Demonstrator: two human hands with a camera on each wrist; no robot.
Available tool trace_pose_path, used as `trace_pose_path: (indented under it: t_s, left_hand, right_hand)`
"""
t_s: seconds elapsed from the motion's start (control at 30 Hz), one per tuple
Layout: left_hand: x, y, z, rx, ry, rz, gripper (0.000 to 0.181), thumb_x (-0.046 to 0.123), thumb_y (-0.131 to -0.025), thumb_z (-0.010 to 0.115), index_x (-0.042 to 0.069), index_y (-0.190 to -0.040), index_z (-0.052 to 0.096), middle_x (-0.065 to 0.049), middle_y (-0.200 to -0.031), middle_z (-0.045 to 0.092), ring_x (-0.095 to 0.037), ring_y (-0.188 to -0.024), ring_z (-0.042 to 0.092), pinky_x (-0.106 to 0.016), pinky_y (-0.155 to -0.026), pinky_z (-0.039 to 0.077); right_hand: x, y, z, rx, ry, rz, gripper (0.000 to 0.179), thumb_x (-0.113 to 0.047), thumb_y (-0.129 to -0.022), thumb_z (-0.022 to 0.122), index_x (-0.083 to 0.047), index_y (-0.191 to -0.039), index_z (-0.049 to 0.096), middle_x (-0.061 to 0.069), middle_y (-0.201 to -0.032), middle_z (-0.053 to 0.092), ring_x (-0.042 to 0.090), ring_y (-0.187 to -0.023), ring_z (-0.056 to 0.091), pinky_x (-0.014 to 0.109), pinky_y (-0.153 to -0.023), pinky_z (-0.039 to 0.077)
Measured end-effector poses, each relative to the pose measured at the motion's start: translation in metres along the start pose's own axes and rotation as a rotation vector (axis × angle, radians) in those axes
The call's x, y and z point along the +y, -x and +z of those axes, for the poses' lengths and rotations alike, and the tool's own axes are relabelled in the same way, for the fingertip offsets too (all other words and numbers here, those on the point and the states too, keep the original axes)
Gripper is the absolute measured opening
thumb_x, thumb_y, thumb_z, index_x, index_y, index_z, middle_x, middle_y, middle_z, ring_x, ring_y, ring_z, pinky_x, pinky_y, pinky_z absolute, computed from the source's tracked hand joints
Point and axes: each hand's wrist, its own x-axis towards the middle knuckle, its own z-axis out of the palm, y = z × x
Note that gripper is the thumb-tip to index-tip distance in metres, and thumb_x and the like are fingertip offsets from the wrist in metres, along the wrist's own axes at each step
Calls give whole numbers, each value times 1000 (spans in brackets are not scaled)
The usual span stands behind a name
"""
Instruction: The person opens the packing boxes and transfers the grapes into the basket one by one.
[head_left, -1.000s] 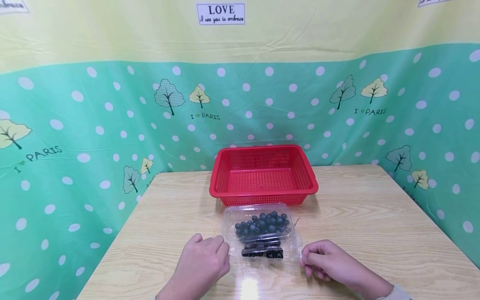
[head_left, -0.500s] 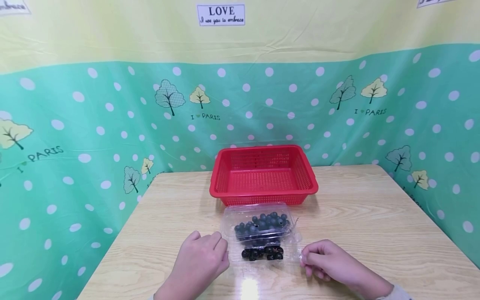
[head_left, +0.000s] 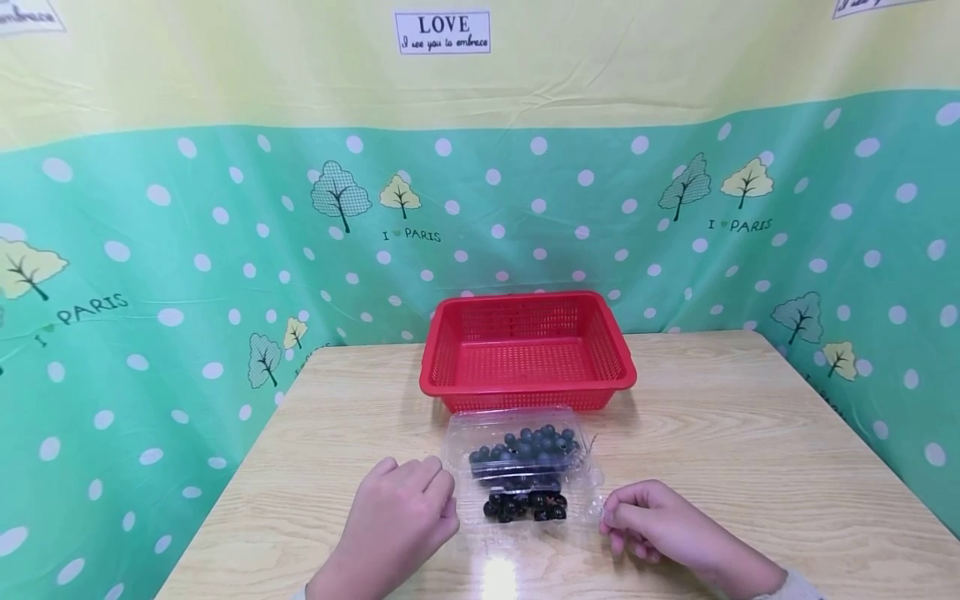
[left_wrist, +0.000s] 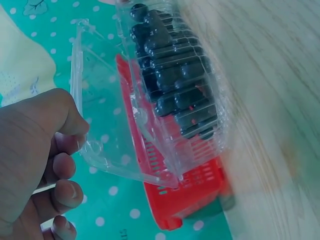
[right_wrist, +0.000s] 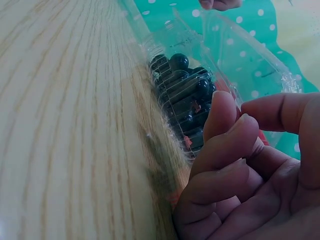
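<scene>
A clear plastic clamshell box (head_left: 461,450) of dark grapes (head_left: 536,446) sits on the table in front of the red basket. Its lid (left_wrist: 107,115) stands lifted at an angle off the box in the left wrist view. My left hand (head_left: 401,517) pinches the lid's left corner between thumb and curled index finger, the other fingers loosely bent. Across from it, my right hand (head_left: 663,525) has its thumb and index fingertips pressed together at the box's right edge. In the right wrist view these fingers overlap part of the box and grapes (right_wrist: 187,95).
Behind the box stands a red perforated plastic basket (head_left: 517,362), with no contents showing. The wooden table (head_left: 735,417) reaches back to a green and yellow printed curtain (head_left: 495,192), which also hangs along both sides.
My left hand has risen slightly and shifted a little left, and the lid has tipped up, uncovering more of the front grapes. The right hand has stayed in place.
</scene>
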Motion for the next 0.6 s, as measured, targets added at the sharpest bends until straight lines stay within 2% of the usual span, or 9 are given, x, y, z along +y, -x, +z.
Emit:
trace_pose_path:
  t_s: [0.07, 0.3, 0.43, 0.6]
  left_hand:
    - [-1, -1, -1, -9, 8, -9, 31, 23, -94, 41, 15, -72, 61, 7, -66, 45, -9, -51, 35, -21, -57, 14]
    - [-4, -4, -2, 43, 34, -35, 16, 22, -87, 55, 17, -76, 64, 8, -68, 48, -8, -55, 38, -19, -57, 16]
    - [-5, -6, -4, 23, 44, -64, 5, 21, -81, 66, 18, -78, 64, 8, -70, 49, -9, -57, 41, -19, -56, 19]
    - [-7, -8, -6, -12, 51, -96, 9, 20, -79, 72, 18, -80, 63, 7, -74, 51, -11, -60, 43, -20, -55, 22]
  right_hand:
    - [0, 0, 0, 0, -2, 1, 26, -12, -100, 54, 10, -101, 68, 3, -76, 69, 5, -53, 49, 19, -46, 35]
    - [-2, 0, 0, 5, -1, 9, 28, -14, -101, 54, 10, -101, 68, 4, -76, 69, 6, -53, 49, 19, -46, 35]
    - [-3, 0, 0, 14, -4, 7, 25, -12, -100, 55, 10, -100, 67, 4, -76, 69, 6, -53, 49, 19, -47, 36]
    - [-5, 1, 0, 36, 1, 5, 24, -11, -98, 56, 12, -98, 64, 5, -76, 66, 7, -55, 49, 20, -49, 40]
